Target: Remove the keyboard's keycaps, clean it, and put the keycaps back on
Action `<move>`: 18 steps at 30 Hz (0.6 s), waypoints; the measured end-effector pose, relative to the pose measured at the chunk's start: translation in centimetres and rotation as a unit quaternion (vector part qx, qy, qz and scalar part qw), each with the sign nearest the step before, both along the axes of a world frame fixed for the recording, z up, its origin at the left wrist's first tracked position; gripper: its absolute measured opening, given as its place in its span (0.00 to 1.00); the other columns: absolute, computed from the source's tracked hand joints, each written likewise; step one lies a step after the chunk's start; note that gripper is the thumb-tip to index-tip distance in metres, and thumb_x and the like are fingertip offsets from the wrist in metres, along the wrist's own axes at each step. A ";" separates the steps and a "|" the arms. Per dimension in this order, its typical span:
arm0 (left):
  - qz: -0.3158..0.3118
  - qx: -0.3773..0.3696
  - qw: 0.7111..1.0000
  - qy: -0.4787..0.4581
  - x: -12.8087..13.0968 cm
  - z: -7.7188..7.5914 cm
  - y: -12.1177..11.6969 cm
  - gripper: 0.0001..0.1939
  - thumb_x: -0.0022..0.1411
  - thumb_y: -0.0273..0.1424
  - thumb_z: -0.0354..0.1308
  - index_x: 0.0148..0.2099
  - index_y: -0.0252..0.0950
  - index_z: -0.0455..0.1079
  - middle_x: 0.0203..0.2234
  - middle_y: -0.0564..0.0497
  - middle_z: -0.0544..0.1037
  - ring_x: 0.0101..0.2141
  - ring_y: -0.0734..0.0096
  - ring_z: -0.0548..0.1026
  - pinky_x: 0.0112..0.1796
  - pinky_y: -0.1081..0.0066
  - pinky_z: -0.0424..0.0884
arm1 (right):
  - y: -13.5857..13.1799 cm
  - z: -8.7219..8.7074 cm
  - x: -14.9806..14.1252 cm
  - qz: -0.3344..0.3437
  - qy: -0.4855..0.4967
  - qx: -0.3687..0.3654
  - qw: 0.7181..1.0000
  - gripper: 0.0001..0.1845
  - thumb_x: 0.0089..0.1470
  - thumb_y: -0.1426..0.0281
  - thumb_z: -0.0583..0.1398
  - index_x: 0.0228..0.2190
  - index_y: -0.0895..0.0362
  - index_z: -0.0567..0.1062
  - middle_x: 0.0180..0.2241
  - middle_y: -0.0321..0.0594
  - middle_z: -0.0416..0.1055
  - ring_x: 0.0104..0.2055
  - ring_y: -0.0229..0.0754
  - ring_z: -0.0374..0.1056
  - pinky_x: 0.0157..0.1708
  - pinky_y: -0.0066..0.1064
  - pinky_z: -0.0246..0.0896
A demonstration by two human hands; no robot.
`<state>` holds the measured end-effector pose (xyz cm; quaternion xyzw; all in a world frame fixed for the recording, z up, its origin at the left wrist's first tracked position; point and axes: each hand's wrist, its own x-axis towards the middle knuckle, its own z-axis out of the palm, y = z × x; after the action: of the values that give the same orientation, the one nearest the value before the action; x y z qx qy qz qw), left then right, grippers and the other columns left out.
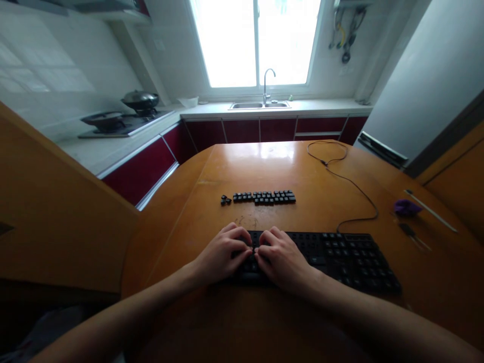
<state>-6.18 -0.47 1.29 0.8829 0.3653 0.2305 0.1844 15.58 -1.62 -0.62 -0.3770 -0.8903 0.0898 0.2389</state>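
A black keyboard (355, 254) lies along the near side of the wooden table, some of its keys without caps. Over its left part, my left hand (229, 249) has thumb and fingers drawn together in a pinch. Right beside it, my right hand (280, 254) is pinched too, so the fingertips of both almost meet above the keys. Whatever small piece sits between the fingers is hidden. Beyond the keyboard, loose black keycaps (284, 196) are laid out in short rows, with several more keycaps (226, 200) in a small cluster at the left end.
The keyboard's cable (357, 184) loops across the wooden table (196, 222). At right lie a purple item (406, 207), a thin white stick (433, 212) and a small dark tool with wire prongs (412, 234). Behind are a sink (247, 106), a stove (130, 123) and a fridge (419, 85).
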 end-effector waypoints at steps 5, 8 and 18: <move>0.069 0.027 0.994 -0.075 -0.5 0.8 3.7 0.10 0.67 0.32 0.60 0.34 0.38 0.80 0.34 0.49 0.80 0.38 0.65 0.73 0.44 0.64 0.69 | 0.0 -0.5 -0.1 0.001 0.020 -0.006 1.000 0.13 0.63 0.70 0.59 0.27 0.56 0.77 0.37 0.43 0.71 0.43 0.45 0.63 0.46 0.39 0.63; 0.114 0.066 0.987 -0.091 -0.9 1.1 7.3 0.08 0.65 0.34 0.62 0.37 0.38 0.80 0.34 0.49 0.81 0.39 0.64 0.74 0.44 0.63 0.68 | -0.2 -0.2 0.0 0.006 0.033 -0.021 0.999 0.11 0.63 0.71 0.59 0.28 0.56 0.77 0.36 0.42 0.73 0.42 0.45 0.64 0.45 0.38 0.62; 0.134 0.154 0.978 0.051 1.3 -2.8 13.4 0.06 0.62 0.33 0.66 0.41 0.42 0.83 0.34 0.48 0.79 0.38 0.62 0.71 0.41 0.64 0.69 | 7.2 2.6 1.5 -0.110 -0.004 0.016 0.994 0.10 0.61 0.72 0.60 0.41 0.56 0.81 0.40 0.46 0.73 0.46 0.49 0.63 0.47 0.39 0.61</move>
<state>-4.85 12.95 -1.52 0.8542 0.4492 0.2618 -0.0056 17.03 5.57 1.99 -0.4696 -0.8456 0.0474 0.2492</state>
